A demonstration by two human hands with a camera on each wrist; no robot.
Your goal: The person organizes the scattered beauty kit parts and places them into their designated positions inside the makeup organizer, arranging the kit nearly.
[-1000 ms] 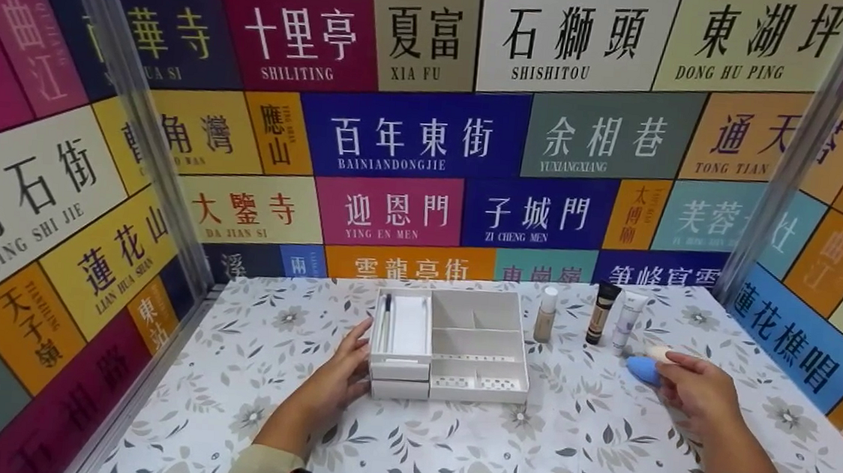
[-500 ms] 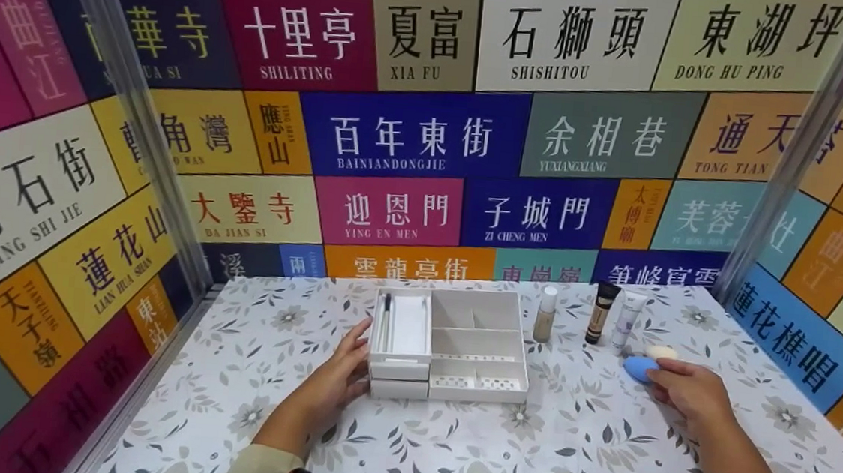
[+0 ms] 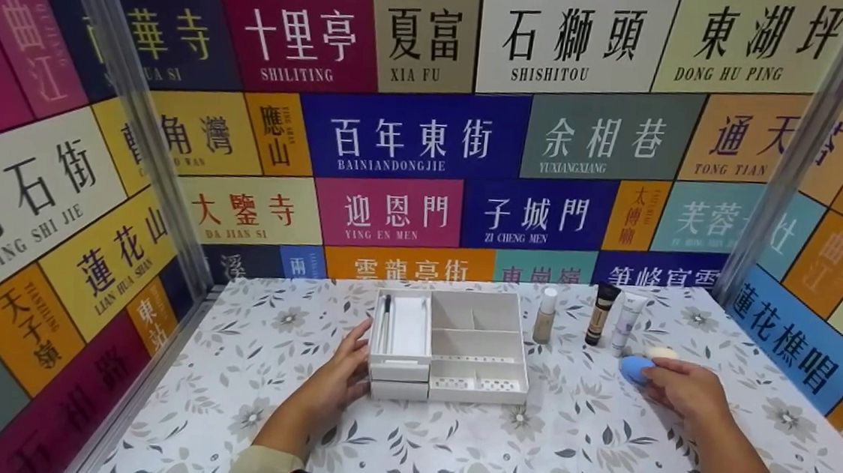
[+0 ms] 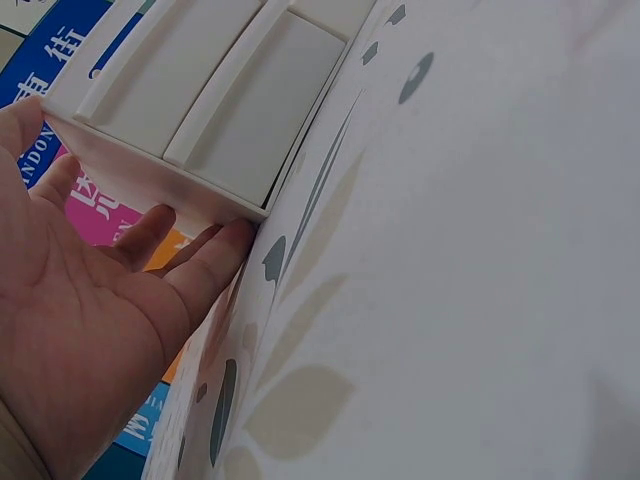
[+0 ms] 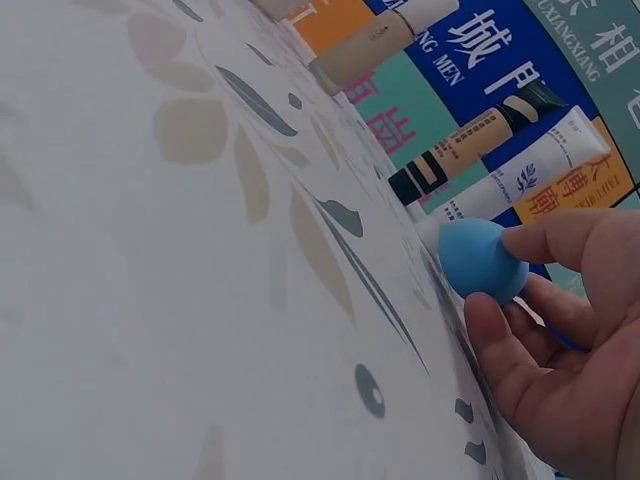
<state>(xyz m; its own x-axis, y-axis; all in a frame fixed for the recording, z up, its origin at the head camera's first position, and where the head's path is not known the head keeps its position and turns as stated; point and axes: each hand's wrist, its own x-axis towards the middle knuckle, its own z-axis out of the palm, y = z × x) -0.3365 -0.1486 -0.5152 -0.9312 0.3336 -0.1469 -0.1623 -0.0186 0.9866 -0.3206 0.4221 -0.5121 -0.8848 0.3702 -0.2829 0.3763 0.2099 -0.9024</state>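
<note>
Pinched between the thumb and fingers of the right hand (image 3: 688, 391) is a blue sponge (image 5: 480, 258), its tapered end pointed away from the palm. It is held at the right side of the floral tablecloth (image 3: 450, 449); whether the cloth is touched by it cannot fairly be told from these angles. Just behind it, a cream sponge (image 3: 662, 352) is partly hidden by the hand. Farther back, a white tube (image 3: 628, 324) and a black-and-tan tube (image 3: 600, 316) are stood upright side by side, and a pale-capped bottle (image 3: 545, 316) is set between them and a white organizer (image 3: 476, 310). Against the organizer's left side, the relaxed fingers of the left hand (image 3: 333, 372) are rested. Two slim sticks (image 3: 385, 322) are laid in the organizer's left tray, and its right part is divided into compartments. Behind the table, a wall (image 3: 414, 134) is covered with colored panels of lettering.
</note>
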